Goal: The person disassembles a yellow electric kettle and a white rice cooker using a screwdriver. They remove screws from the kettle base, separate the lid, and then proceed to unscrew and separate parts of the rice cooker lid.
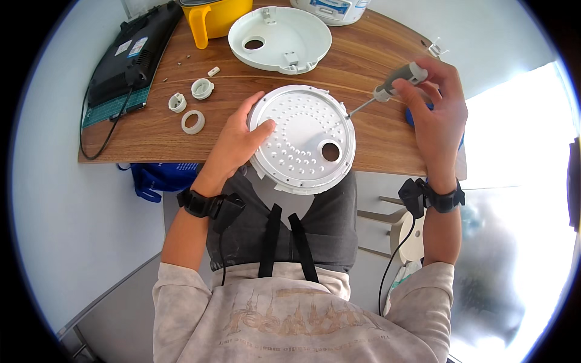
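My left hand (242, 136) grips the left edge of a round silver metal plate (296, 127) dotted with small bumps, its thumb on the top face. The plate has a round hole near its lower right and small screw holes round the rim. It hangs partly over the table's front edge, above my lap. Closed round a grey and white handle, my right hand (439, 112) holds a screwdriver (393, 81) slanting down to the left. Its tip meets the plate's right rim; whether a screw sits there is too small to tell.
Beyond the plate lies a white round cover (308, 36). White plastic rings and caps (203, 89) and tiny screws rest on the left. A black device (127, 54) sits on a green mat (97, 114). A yellow pot (227, 18) and white container (339, 9) stand at the back.
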Motion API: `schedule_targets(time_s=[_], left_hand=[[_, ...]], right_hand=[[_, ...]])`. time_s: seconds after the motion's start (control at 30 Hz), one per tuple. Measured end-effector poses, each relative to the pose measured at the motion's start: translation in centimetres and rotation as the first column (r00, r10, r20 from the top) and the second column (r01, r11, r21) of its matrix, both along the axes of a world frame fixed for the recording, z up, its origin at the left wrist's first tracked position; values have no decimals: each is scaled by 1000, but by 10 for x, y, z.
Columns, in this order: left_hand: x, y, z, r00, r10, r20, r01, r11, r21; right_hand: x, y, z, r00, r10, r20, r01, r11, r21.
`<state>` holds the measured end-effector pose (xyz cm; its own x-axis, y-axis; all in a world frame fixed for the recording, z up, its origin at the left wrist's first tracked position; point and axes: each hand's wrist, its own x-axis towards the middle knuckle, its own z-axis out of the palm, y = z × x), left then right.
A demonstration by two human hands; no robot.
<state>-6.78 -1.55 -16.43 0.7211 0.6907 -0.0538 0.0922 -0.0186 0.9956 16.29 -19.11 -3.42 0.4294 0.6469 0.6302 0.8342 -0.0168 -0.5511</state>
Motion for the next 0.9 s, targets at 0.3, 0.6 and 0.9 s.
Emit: schedule_targets(time_s=[0.3,0.6,0.9], left_hand=[[0,0,0,1000,5,1,-5,1000,-1],[0,-1,1,1000,5,1,-5,1000,1],[0,0,-1,1000,9,1,-9,1000,11]], right_hand=[[6,2,-5,999,46,2,-46,995,83],[2,4,-1,988,100,-117,-80,984,158],[-3,-1,-4,977,164,-135,-158,986,57]])
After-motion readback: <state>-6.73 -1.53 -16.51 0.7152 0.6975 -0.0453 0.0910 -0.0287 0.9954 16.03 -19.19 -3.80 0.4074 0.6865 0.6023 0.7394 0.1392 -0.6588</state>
